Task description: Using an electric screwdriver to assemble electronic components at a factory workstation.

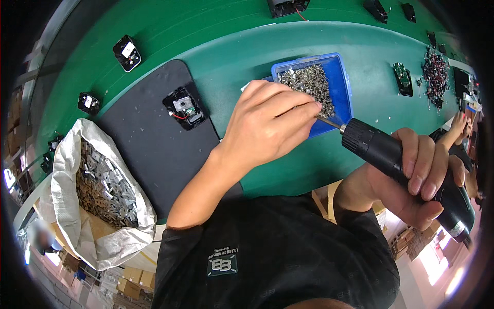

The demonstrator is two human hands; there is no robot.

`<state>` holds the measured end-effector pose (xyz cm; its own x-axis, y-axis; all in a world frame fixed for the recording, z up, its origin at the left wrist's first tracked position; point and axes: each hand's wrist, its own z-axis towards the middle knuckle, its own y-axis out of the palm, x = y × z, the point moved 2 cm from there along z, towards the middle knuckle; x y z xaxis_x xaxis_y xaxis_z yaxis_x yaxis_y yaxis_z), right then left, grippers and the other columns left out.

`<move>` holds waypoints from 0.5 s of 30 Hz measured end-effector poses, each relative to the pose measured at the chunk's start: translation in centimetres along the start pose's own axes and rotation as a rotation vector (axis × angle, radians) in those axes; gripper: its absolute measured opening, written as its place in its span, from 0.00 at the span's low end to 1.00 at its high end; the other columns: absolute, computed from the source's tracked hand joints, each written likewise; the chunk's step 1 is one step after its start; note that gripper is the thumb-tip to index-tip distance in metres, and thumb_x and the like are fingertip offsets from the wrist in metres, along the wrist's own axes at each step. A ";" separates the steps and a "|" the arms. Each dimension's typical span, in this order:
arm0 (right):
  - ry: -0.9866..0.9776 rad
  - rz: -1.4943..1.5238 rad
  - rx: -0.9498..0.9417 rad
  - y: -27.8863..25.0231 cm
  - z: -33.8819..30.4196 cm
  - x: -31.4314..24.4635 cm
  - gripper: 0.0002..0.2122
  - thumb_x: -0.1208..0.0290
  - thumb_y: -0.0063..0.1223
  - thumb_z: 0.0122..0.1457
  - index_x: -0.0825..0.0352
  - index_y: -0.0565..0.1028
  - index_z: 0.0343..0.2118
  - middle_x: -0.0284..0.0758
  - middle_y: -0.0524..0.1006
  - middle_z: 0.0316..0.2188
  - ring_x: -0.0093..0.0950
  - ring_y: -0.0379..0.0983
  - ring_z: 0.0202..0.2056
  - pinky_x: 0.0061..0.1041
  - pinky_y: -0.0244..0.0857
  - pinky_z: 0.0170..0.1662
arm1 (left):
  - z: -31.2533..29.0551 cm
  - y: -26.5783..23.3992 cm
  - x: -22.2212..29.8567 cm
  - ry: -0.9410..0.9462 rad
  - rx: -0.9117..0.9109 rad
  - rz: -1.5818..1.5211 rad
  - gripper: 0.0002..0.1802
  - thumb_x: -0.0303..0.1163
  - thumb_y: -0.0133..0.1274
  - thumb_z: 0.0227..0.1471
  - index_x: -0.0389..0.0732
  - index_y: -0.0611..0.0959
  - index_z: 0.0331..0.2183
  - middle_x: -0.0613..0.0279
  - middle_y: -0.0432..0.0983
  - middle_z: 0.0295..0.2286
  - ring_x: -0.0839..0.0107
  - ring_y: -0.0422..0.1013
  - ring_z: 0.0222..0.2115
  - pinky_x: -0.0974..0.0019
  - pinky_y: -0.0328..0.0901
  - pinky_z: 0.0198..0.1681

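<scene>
My right hand (pixel 423 165) is wrapped round a black electric screwdriver (pixel 373 144), which points to the left. Its thin metal bit (pixel 329 122) reaches my left hand (pixel 265 121). The left thumb and fingers are pinched together at the bit's tip; whatever they hold there is hidden. Just beyond the fingers is a blue tray (pixel 340 87) with many small silvery screws (pixel 311 80) heaped in it. Left of that hand, a black plastic housing (pixel 184 109) with a metal piece, a green circuit board and a red wire lies on a dark mat (pixel 154 154).
A white sack (pixel 69 206) of small metal plates (pixel 105 185) stands at the left. Further black housings (pixel 126 53) sit on the green belt (pixel 206 28) beyond the table. At the right are a housing with a board (pixel 403 80), a pile of small wired parts (pixel 435 77) and another person's hand (pixel 457 123).
</scene>
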<state>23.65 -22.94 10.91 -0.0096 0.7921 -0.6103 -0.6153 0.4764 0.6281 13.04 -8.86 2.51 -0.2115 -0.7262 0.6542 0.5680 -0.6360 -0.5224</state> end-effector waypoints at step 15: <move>0.016 0.034 -0.044 0.4 0.3 -0.5 0.17 0.72 0.63 0.41 0.59 0.72 0.37 0.21 0.73 0.21 0.14 0.70 0.24 0.13 0.62 0.34 | -0.5 0.0 0.0 -0.013 0.045 -0.114 0.16 0.29 0.64 0.33 0.43 0.85 0.32 0.67 0.79 0.29 0.70 0.72 0.31 0.67 0.62 0.37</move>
<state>23.65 -23.02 11.66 -0.0435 0.8010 -0.5971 -0.6484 0.4321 0.6268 12.62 -9.03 2.24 -0.2662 -0.6464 0.7150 0.5761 -0.7014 -0.4196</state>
